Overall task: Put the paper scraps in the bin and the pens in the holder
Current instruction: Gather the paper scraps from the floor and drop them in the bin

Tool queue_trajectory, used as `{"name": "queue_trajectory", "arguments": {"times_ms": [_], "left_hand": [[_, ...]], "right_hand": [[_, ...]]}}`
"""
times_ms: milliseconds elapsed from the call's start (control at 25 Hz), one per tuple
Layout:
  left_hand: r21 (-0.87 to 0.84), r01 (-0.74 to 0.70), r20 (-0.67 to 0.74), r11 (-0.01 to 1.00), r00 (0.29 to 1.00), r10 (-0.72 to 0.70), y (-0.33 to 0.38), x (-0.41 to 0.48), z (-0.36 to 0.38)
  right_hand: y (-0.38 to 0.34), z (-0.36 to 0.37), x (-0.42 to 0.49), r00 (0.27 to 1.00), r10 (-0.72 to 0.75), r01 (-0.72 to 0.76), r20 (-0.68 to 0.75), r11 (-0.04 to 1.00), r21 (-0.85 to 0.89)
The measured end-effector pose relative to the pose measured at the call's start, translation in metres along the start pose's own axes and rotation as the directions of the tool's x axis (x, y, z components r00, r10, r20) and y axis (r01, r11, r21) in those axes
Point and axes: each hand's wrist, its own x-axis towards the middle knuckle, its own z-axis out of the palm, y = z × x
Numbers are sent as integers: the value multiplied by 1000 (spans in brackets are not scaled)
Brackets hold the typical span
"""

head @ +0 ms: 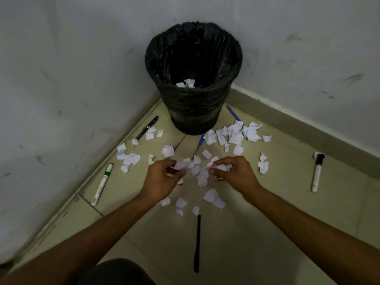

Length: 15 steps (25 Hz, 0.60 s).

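Observation:
A black-lined bin (197, 112) stands in the corner with a few white scraps (186, 82) inside. Several white paper scraps (236, 134) lie scattered over the floor in front of it. My left hand (162, 177) is closed around scraps low over the floor, and my right hand (234, 171) grips a crumpled bunch just to its right. Pens lie around: a black pen (197, 243) near me, a green-banded marker (102, 184) at left, a black pen (147, 128) by the left wall, a blue pen (199, 146), a purple pen (234, 114), and a black-capped marker (316, 173) at right. No holder is in view.
Two scuffed white walls (61, 79) meet behind the bin, with a skirting strip (298, 124) along the right one. The beige tiled floor (267, 233) stretches toward me. A dark rounded shape (117, 272), part of my body, sits at the bottom edge.

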Motion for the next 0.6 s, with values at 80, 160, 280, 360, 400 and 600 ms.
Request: {"name": "queue_trajectory", "arguments": {"times_ms": [80, 160, 280, 360, 400, 600], "left_hand": [[-142, -48, -14, 989, 999, 47, 43, 4, -24], [-280, -106, -90, 954, 992, 83, 88, 17, -50], [-329, -232, -224, 916, 961, 163, 146, 61, -82], [-172, -292, -275, 941, 931, 239, 172, 100, -90], [-66, -276, -279, 959, 928, 248, 181, 121, -92], [345, -79, -20, 935, 996, 91, 179, 187, -89]], "right_hand": [[-33, -4, -1, 998, -60, 61, -21, 996, 58], [-72, -11, 1, 989, -135, 139, -62, 988, 70], [-126, -21, 11, 962, -214, 236, -169, 964, 125], [-153, -22, 22, 942, -238, 282, -235, 943, 176], [-165, -22, 29, 933, -250, 303, -259, 934, 188], [-203, -22, 63, 905, -285, 336, -314, 934, 120]]}}
